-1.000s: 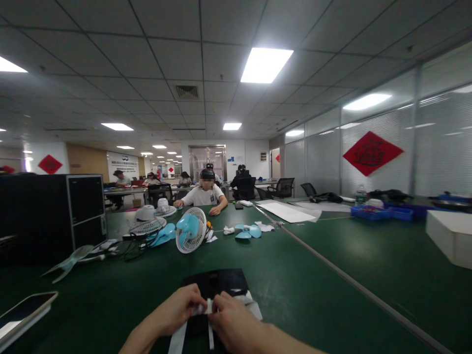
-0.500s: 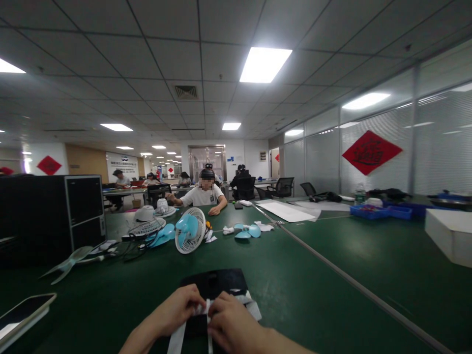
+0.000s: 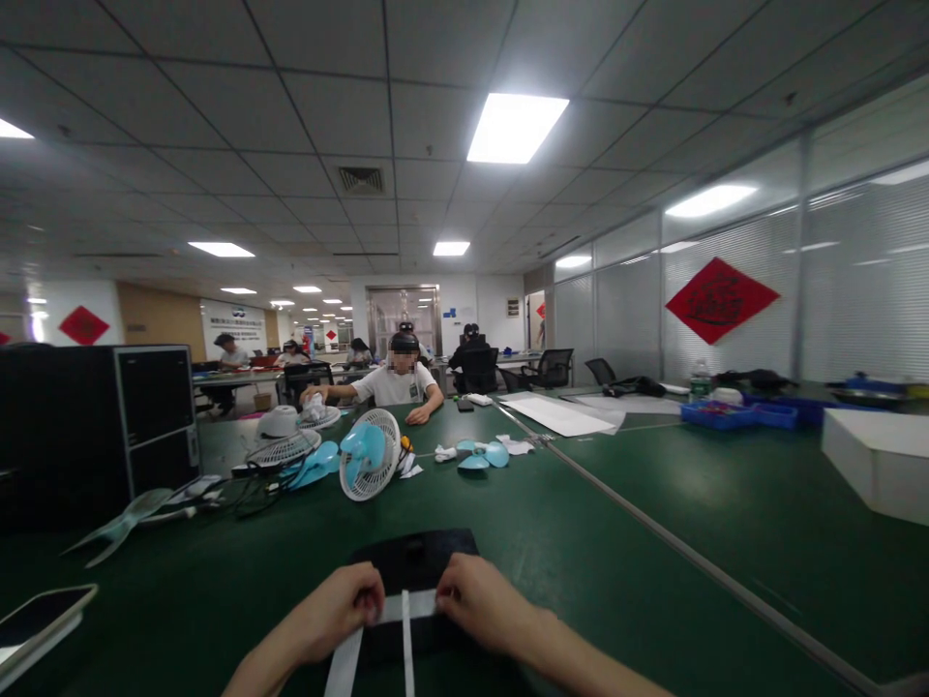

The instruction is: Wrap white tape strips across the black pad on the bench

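Note:
My left hand (image 3: 346, 605) and my right hand (image 3: 475, 602) are both closed on a white strip (image 3: 421, 607), which stretches sideways between them. Whether it is paper, tape or cloth cannot be made out. A wider white length (image 3: 344, 666) runs down from beneath my left hand. Between the hands, a narrow white band (image 3: 407, 663) crosses the strip and runs toward me. Under all of this lies a flat black object (image 3: 413, 554) with a small raised spot near its far edge; its kind is unclear.
Fan parts lie ahead on the green table (image 3: 616, 581): a white fan grille with blue blades (image 3: 369, 455) and loose blue blades (image 3: 483, 456). A phone (image 3: 44, 620) and black computer case (image 3: 152, 407) are left. A person (image 3: 399, 382) sits opposite. Right stand blue trays (image 3: 726, 416) and a white box (image 3: 878, 455).
My hands have moved apart from close together, and the white strip now shows spread sideways between them. Opposite, the person's hand has come onto the white fan part.

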Demonstrator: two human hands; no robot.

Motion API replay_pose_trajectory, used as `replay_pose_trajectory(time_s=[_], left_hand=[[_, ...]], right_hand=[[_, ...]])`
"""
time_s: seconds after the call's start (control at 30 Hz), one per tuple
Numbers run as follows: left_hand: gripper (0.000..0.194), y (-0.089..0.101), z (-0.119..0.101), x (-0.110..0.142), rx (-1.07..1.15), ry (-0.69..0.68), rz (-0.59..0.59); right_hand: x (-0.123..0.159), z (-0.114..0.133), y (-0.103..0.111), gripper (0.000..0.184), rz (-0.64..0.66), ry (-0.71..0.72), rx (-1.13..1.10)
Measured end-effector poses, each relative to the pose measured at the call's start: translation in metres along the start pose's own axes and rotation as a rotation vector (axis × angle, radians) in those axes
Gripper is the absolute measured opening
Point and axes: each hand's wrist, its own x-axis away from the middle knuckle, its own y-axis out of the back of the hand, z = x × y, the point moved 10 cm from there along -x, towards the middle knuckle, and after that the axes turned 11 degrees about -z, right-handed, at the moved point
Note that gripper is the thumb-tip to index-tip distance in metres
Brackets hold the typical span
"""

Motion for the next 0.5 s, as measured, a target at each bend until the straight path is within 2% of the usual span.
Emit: replay_pose_trajectory(time_s=[0.23, 0.5], left_hand=[[0.022, 0.000, 0.021, 0.000, -0.001, 0.063, 0.021], [0.021, 0.008, 0.014, 0.007, -0.018, 0.135, 0.058]], right_hand=[[0.006, -0.023, 0.016, 0.024, 0.029, -0.061, 0.024], [0.011, -0.038, 0.024, 0.023, 0.040, -0.071, -0.068]])
